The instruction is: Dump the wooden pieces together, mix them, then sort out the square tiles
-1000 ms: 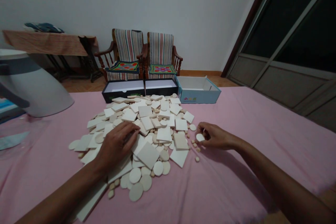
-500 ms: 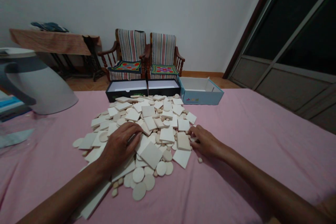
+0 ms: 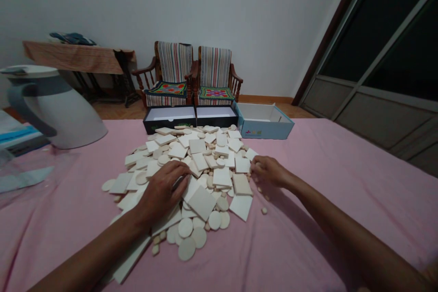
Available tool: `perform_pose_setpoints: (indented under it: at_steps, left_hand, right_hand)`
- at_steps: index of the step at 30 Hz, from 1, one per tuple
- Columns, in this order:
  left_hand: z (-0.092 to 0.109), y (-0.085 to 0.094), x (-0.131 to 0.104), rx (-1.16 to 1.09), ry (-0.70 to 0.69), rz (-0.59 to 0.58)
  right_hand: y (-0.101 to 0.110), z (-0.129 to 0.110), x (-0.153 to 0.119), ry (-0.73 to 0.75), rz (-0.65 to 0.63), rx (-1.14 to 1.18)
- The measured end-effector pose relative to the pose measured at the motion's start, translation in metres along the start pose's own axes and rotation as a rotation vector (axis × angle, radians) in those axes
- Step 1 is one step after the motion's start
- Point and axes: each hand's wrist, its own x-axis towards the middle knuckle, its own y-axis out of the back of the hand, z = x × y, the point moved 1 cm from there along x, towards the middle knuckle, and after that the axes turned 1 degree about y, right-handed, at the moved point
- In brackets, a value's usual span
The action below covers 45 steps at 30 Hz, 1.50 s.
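A heap of pale, unpainted pieces lies before me, with square tiles [image 3: 202, 203], round discs [image 3: 186, 249] and small rounded blocks [image 3: 155, 250]. My left hand [image 3: 163, 190] rests palm down over the heap's left middle, its fingers stretched across the tiles. At the right edge of the heap, my right hand [image 3: 269, 171] has its fingers bent together beside a tile; what they hold, if anything, is hidden. A few small blocks [image 3: 264, 211] lie loose on the pink cloth just below that hand.
Behind the heap stand two black boxes [image 3: 169, 121] with white insides and an open light-blue box [image 3: 267, 130]. A grey-white jug [image 3: 73, 118] stands at the left on the pink cloth [image 3: 328, 159], near clear plastic wrapping [image 3: 27, 178]. Two armchairs [image 3: 174, 64] are beyond.
My right hand has moved slightly up along the heap's right edge, its fingers drawn closer together. More small blocks now show loose below it. My left hand stays on the heap.
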Motion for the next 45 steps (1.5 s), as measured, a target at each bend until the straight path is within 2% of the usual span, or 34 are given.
perform_pose_setpoints:
  at_steps: [2,5,9,12,14,16,17,19,21,23,25,30,34,37,41,45]
  left_hand:
    - [0.0,-0.001,-0.001,0.002,-0.021,0.007]
    - [0.0,-0.002,-0.001,0.005,-0.065,0.021]
    - [0.0,-0.002,-0.003,0.006,-0.082,0.023]
    - [-0.002,-0.003,-0.004,-0.002,-0.093,0.02]
    - [-0.003,-0.004,-0.005,-0.004,-0.1,0.017]
    - [-0.003,-0.004,-0.005,-0.003,-0.104,0.015]
    - [-0.004,-0.004,-0.005,-0.003,-0.107,0.017]
    - [-0.003,-0.004,-0.005,-0.004,-0.111,0.019]
    - [-0.003,-0.004,-0.005,-0.006,-0.11,0.02]
    - [-0.003,-0.004,-0.004,-0.002,-0.109,0.021]
    - [-0.003,-0.004,-0.004,0.01,-0.111,0.025]
    - [-0.004,-0.005,-0.004,0.018,-0.112,0.02]
    - [-0.004,-0.005,-0.004,0.023,-0.112,0.013]
    - [-0.003,-0.005,-0.004,0.021,-0.107,0.013]
    - [-0.004,-0.005,-0.004,0.028,-0.113,0.02]
    - [-0.004,-0.005,-0.003,0.029,-0.129,0.032]
  right_hand:
    - [0.006,-0.008,0.018,-0.013,0.028,0.032]
    - [0.005,-0.037,0.046,0.022,0.038,0.019]
    - [-0.003,-0.087,0.074,0.202,0.094,-0.01]
    - [0.0,-0.105,0.084,0.347,0.118,0.01]
    - [0.009,-0.097,0.088,0.352,0.181,-0.01]
    - [0.02,-0.074,0.09,0.266,0.254,-0.082]
    - [0.025,-0.059,0.09,0.204,0.248,-0.151]
    - [0.031,-0.026,0.087,0.018,0.164,-0.296]
    - [0.031,0.003,0.08,-0.061,0.014,-0.347]
    - [0.026,0.021,0.073,-0.054,-0.067,-0.333]
    - [0.02,0.029,0.07,-0.036,-0.094,-0.333]
    - [0.005,0.034,0.076,-0.029,-0.049,-0.35]
    - [0.002,0.041,0.078,-0.042,0.011,-0.222]
    - [0.002,0.039,0.072,-0.036,-0.02,-0.037]
    - [-0.002,0.016,0.063,0.013,-0.133,0.292]
    - [-0.003,-0.014,0.061,0.176,-0.088,0.332]
